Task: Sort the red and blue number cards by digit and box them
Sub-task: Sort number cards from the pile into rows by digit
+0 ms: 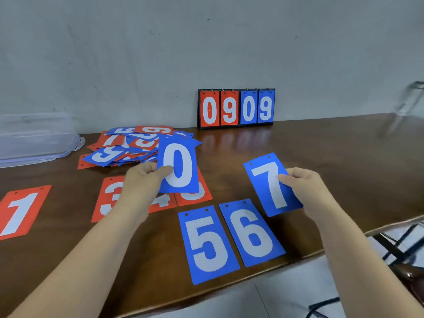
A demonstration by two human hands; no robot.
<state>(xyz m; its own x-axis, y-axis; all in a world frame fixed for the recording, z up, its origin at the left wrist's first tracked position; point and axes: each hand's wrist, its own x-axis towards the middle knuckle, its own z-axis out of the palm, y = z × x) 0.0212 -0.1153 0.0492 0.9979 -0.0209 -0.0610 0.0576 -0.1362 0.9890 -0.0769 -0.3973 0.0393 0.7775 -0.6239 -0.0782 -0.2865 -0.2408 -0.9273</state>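
The right hand (305,191) pinches the blue 7 card (270,187), long axis toward 11 o'clock, at 1 o'clock of the blue 6 card (251,232); the left hand (140,182) pinches the blue 0 card (179,166).

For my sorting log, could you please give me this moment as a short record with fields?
left hand: holds blue 0 over the red row
right hand: holds blue 7, right of blue 6
red laid out: red 1, red 3, more partly hidden behind the left hand
blue laid out: blue 5, blue 6, side by side
pile: unsorted cards, beyond the left hand
box: clear, far left
scoreboard: reads 0909, at the wall
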